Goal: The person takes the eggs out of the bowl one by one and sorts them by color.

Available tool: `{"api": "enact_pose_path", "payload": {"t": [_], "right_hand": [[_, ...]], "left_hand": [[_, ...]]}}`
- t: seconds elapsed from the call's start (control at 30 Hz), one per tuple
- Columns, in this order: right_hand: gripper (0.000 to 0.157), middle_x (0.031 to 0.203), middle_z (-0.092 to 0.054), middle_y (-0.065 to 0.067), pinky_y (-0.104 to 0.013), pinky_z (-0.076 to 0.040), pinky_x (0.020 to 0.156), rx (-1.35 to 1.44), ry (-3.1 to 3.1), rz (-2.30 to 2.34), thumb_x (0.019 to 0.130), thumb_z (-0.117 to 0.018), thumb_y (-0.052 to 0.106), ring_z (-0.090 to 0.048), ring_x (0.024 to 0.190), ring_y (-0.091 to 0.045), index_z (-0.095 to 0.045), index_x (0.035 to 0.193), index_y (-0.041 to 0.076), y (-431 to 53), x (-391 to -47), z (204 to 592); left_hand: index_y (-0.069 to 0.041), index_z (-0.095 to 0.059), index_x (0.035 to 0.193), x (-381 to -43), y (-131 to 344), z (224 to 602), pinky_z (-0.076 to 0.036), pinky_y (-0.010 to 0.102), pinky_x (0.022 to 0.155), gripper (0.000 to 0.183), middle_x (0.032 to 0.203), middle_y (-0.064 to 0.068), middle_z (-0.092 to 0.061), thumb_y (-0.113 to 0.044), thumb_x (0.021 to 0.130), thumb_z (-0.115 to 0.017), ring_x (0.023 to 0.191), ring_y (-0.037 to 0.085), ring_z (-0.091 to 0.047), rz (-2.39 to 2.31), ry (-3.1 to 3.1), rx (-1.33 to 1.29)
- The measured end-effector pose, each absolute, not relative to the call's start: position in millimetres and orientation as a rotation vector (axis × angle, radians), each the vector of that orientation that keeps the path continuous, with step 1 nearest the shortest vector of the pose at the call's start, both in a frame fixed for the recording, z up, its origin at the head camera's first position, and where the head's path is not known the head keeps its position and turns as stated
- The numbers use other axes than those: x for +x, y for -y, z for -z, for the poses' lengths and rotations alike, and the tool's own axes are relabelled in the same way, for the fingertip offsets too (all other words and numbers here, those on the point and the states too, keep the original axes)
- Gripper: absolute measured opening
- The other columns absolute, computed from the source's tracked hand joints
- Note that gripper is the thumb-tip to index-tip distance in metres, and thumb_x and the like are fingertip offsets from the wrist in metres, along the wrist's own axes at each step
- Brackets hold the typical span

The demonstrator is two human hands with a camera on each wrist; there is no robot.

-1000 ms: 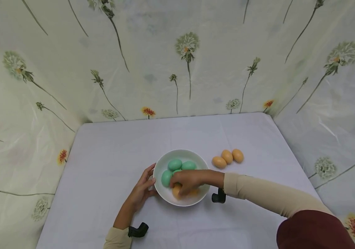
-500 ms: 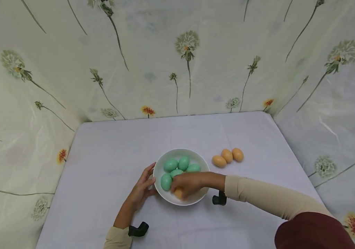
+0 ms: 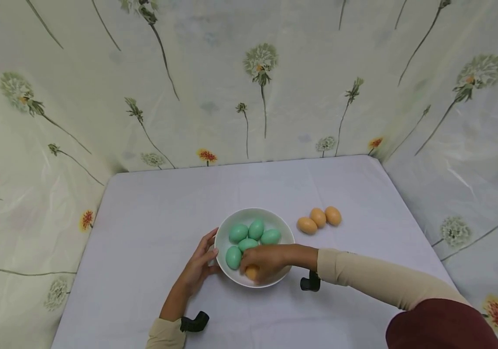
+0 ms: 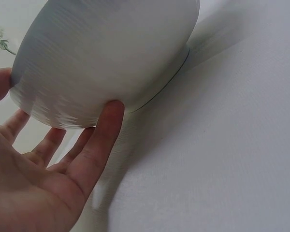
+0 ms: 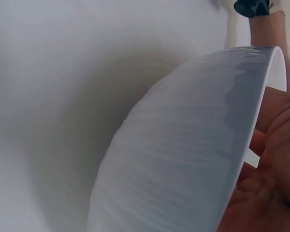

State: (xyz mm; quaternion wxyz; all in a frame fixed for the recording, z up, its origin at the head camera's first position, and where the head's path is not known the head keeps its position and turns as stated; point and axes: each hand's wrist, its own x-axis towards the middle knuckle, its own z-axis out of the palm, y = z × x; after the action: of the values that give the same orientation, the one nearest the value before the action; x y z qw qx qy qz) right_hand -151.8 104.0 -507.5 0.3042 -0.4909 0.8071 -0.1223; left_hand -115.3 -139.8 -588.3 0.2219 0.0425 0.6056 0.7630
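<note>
A white bowl (image 3: 284,228) stands on the table with several green eggs (image 3: 233,257) in its far and left part. My right hand (image 3: 266,261) reaches down into the bowl, its fingers and thumb around an orange egg (image 3: 251,272) that shows partly between them. The hand hides the bowl's near right inside. At the bowl's left side, my left hand (image 3: 198,266) rests its spread fingertips on the outer wall; in the left wrist view those fingers (image 4: 108,123) are fairly straight. From the right wrist, the bowl's outer wall (image 5: 183,145) covers most of my right hand (image 5: 275,159).
Right of the bowl, three orange eggs (image 3: 318,217) lie close together in a row on the white cloth (image 3: 166,208). Floral-patterned sheets (image 3: 214,97) rise behind the table and along both sides. A black wrist mount (image 3: 195,322) sits on my left forearm.
Inside the bowl the green eggs have shifted and spread, more of them now showing. My right hand has moved slightly down and right with the orange egg. The left hand stays put.
</note>
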Motion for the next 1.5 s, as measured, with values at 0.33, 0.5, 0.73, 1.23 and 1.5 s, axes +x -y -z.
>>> {"api": "enact_pose_path", "payload": {"t": [0.33, 0.5, 0.73, 1.23, 1.5], "right_hand": [[0.032, 0.108, -0.064, 0.001, -0.018, -0.042, 0.090, -1.332, -2.094, 0.355, 0.082, -0.078, 0.011, -0.050, 0.096, -0.004, -0.072, 0.114, 0.013, -108.5, -153.8, 504.9], [0.029, 0.099, -0.064, 0.001, -0.017, -0.040, 0.085, -1.423, -2.077, 0.370, 0.079, -0.076, 0.007, -0.046, 0.089, -0.004, -0.074, 0.108, 0.012, -112.8, -158.6, 497.6], [0.040, 0.117, -0.066, 0.002, -0.026, -0.045, 0.099, -1.320, -2.151, 0.485, 0.082, -0.078, 0.012, -0.056, 0.108, -0.009, -0.070, 0.121, 0.011, -133.8, -165.5, 473.2], [0.044, 0.134, -0.060, -0.006, -0.040, -0.054, 0.094, -0.808, -2.349, 0.858, 0.091, -0.074, 0.021, -0.056, 0.120, -0.026, -0.063, 0.132, 0.017, -235.5, -204.1, 420.4], [0.046, 0.134, -0.060, -0.006, -0.053, -0.044, 0.099, -0.515, -2.542, 0.841, 0.092, -0.073, 0.028, -0.051, 0.123, -0.032, -0.061, 0.135, 0.018, -296.2, -217.6, 425.2]], "left_hand": [[-0.026, -0.026, 0.157, -114.1, 137.6, 589.2, -0.050, 0.053, 0.096, 0.058, 0.160, 0.012, -0.025, -0.024, 0.103, -0.048, 0.138, 0.036, -0.037, -2.116, -1.675, 0.121], [-0.028, -0.028, 0.156, -114.4, 137.6, 587.6, -0.050, 0.054, 0.096, 0.058, 0.159, 0.011, -0.026, -0.025, 0.103, -0.050, 0.136, 0.034, -0.039, -2.121, -1.677, 0.115], [-0.027, -0.027, 0.157, -115.3, 137.8, 588.0, -0.050, 0.055, 0.096, 0.059, 0.158, 0.012, -0.026, -0.026, 0.102, -0.050, 0.134, 0.033, -0.041, -2.114, -1.690, 0.119], [-0.033, -0.030, 0.155, -114.2, 137.6, 587.1, -0.050, 0.053, 0.096, 0.056, 0.157, 0.008, -0.029, -0.027, 0.102, -0.049, 0.134, 0.032, -0.042, -2.124, -1.691, 0.105], [-0.034, -0.029, 0.155, -114.5, 139.0, 587.4, -0.050, 0.053, 0.096, 0.055, 0.158, 0.009, -0.028, -0.026, 0.103, -0.048, 0.134, 0.031, -0.043, -2.103, -1.690, 0.116]]}}
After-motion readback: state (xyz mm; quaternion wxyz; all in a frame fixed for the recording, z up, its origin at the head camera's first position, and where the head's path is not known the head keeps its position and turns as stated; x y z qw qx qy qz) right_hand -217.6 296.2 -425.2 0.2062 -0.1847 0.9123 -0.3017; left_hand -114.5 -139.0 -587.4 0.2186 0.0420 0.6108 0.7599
